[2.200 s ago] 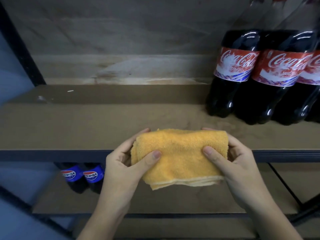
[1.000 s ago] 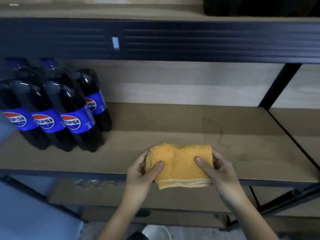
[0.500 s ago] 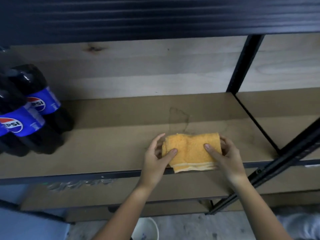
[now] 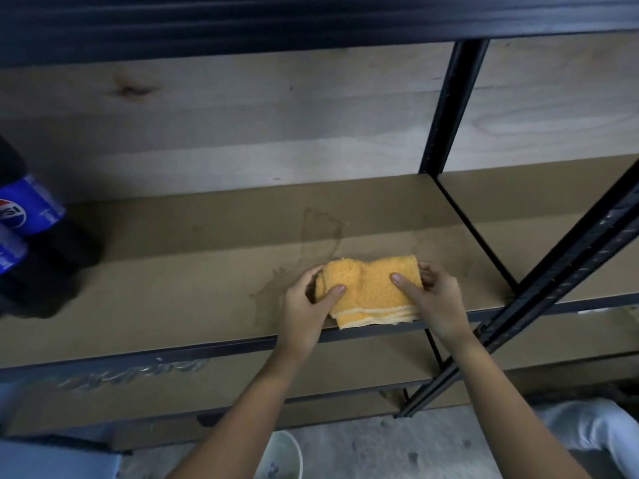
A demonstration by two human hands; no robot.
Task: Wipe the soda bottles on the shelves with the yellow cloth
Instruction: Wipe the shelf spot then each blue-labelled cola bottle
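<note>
Head view: my left hand (image 4: 306, 305) and right hand (image 4: 437, 299) each pinch an end of the folded cloth (image 4: 371, 292) over the shelf (image 4: 173, 305). Bottles (image 4: 24, 216) stand far left, untouched. Step: cloth preparation. Next: carry cloth left to them.

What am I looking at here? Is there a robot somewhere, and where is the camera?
There is no robot. A person wears a wide-angle camera on the head, looking forward and down, so you see their own two bare arms reaching in from below. The left hand and the right hand each grip one end of a folded yellow cloth, thumbs on top, at the front edge of a brown shelf in a black metal rack. At the far left stand dark Pepsi bottles with blue labels, partly cut off by the picture's edge. The cloth touches none of them. A faint stain marks the shelf behind the cloth.
</note>
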